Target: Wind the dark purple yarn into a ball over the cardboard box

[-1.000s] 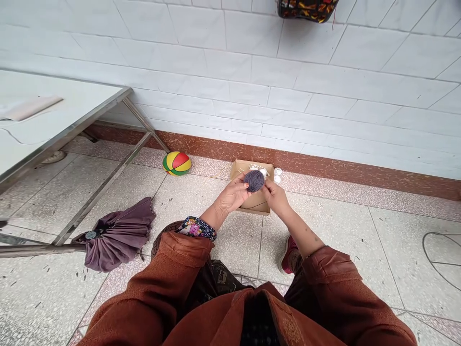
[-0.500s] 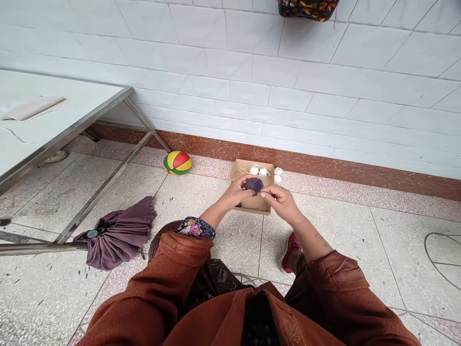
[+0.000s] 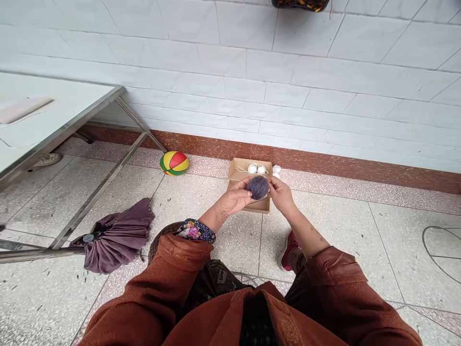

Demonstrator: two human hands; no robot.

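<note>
A ball of dark purple-grey yarn is held up over an open cardboard box on the floor. My left hand is closed around the ball's left side, thumb in front. At the ball's right edge, the fingers of my right hand pinch the yarn; whether they grip only the strand or also press the ball is hard to see. Behind the yarn, two white balls with loose pale string lie in the box's far part. More white balls sit just outside its right side.
A striped ball lies near the wall. To the left stand a metal-framed table and a folded purple umbrella on the floor. A dark basket shows at the top edge. At right is a thin wire ring.
The yarn ball has turned and come more into view between my hands. My right hand has moved up against its right edge. The view has shifted slightly.
</note>
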